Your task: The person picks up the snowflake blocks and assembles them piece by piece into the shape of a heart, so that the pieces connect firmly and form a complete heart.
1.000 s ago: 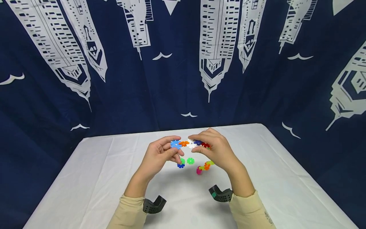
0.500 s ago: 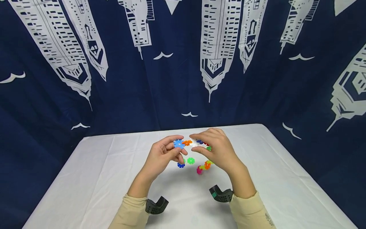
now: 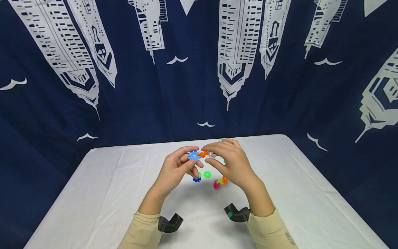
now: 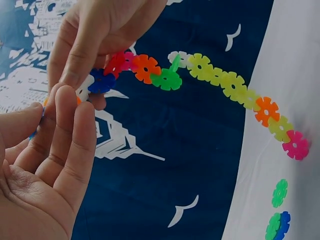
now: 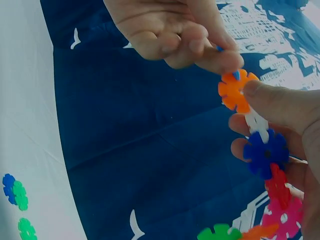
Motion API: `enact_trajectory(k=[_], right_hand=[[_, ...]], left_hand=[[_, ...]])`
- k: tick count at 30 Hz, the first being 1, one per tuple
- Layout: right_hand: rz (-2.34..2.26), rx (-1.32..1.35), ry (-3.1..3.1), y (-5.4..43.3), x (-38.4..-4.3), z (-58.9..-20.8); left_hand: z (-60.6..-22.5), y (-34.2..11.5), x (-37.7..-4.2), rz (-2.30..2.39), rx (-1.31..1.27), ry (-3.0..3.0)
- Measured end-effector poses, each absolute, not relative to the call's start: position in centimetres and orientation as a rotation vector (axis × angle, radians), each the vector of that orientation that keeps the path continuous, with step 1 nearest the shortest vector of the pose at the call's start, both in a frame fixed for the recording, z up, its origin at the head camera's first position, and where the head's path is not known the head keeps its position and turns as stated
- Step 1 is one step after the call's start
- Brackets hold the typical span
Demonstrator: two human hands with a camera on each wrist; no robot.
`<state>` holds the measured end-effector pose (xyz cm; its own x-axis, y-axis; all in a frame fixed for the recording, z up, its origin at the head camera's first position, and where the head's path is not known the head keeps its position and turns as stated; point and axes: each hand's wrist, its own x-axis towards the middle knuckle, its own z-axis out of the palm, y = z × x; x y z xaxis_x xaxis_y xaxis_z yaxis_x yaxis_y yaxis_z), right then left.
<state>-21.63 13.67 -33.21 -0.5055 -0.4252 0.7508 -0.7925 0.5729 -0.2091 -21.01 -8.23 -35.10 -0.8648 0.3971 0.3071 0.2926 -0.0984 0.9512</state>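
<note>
My left hand (image 3: 175, 167) pinches a light-blue notched plastic disc (image 3: 194, 155) between thumb and fingers above the table. Joined to that disc is an orange notched disc (image 5: 232, 95), which my right hand (image 3: 233, 160) pinches, thumb on its face in the right wrist view. From there a chain of interlocking discs runs on past a white disc (image 5: 256, 122) and a dark-blue disc (image 5: 266, 152). Red, pink, orange, green and yellow discs follow, down to a pink end disc (image 4: 296, 145). Part of the chain is hidden behind my right hand in the head view.
On the white-covered table (image 3: 93, 193) lie a loose green disc (image 3: 207, 174) and, beside it, a dark-blue disc (image 3: 197, 180) overlapping another green one. A navy curtain (image 3: 186, 103) with white building prints hangs behind the table.
My right hand has shifted left along the chain, from around the white disc to the orange one. My left hand moved slightly right with the light-blue disc, then stayed put.
</note>
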Motion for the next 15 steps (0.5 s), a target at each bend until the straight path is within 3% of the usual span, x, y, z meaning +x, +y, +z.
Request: enact_trajectory(k=[15], right_hand=[[0.805, 0.953, -2.009, 12.3, -21.5, -33.4]], left_hand=[[-35.4, -7.9, -21.0, 2.114, 0.860, 2.026]])
